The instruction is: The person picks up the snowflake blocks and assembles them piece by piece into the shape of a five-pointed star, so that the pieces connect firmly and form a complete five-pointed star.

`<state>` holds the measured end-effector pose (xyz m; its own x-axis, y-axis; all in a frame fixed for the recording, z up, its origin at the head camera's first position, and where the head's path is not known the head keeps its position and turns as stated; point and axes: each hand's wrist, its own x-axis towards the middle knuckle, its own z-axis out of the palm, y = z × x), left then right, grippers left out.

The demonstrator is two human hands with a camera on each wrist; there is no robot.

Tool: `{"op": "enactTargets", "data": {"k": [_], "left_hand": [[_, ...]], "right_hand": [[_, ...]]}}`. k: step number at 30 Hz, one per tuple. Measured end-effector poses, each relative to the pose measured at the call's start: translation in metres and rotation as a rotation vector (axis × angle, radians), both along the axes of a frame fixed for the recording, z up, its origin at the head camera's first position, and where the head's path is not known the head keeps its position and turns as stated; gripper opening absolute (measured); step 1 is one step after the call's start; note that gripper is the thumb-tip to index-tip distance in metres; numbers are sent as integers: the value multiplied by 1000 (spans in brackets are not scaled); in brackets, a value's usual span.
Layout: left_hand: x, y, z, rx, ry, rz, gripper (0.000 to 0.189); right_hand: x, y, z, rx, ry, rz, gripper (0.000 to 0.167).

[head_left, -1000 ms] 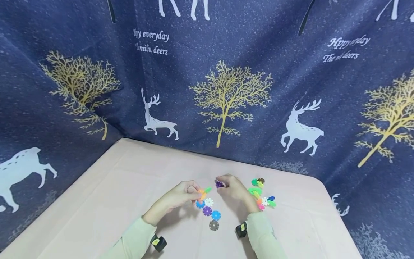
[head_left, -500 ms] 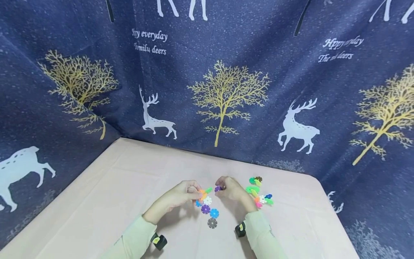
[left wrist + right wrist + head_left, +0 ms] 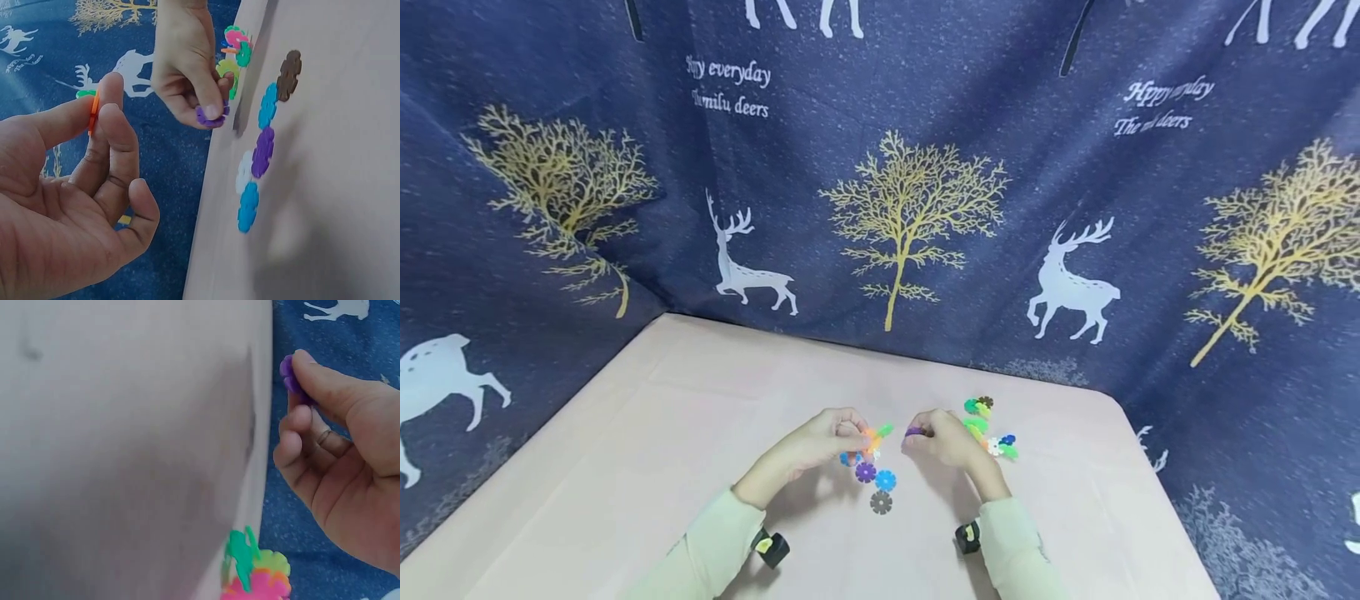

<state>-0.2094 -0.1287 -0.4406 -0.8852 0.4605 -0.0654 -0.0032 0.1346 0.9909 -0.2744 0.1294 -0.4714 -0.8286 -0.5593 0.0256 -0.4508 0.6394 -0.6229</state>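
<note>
My left hand (image 3: 827, 437) pinches an orange notched disc (image 3: 94, 112) between thumb and index finger, its other fingers loosely bent. A green disc (image 3: 885, 430) is joined to the orange one. In my right hand (image 3: 947, 437), thumb and fingertips pinch a purple notched disc (image 3: 289, 375), partly hidden by them. The two hands face each other, a small gap apart, above the table. Below the left hand lie loose discs: a white one (image 3: 245, 172), a blue one (image 3: 248, 207), a purple one (image 3: 865, 472), another blue one (image 3: 885, 481) and a brown one (image 3: 881, 502).
Beyond the right hand lies a group of coloured discs, with a green disc (image 3: 976, 425), a white disc (image 3: 995, 447) and a dark blue disc (image 3: 1008, 439). The pale cloth-covered table (image 3: 700, 400) ends at a dark blue curtain (image 3: 820, 275) with deer and trees.
The head view has shifted a little, so the backdrop slides left. The right hand has turned the purple disc more edge-on. The left hand keeps its pinch on the orange disc.
</note>
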Motion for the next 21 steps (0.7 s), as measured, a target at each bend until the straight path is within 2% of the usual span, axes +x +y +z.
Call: {"op": "enactTargets", "data": {"k": [4, 9, 13, 21], "left_hand": [[0, 7, -1, -11, 1, -3, 19], [-1, 14, 0, 4, -8, -15, 20], [0, 18, 2, -2, -7, -5, 19], [1, 26, 3, 11, -22, 4, 19]], "right_hand": [[8, 7, 7, -18, 22, -2, 8], [19, 13, 22, -25, 46, -8, 10], [28, 17, 34, -48, 61, 20, 12], [43, 20, 49, -174, 39, 85, 14]]}}
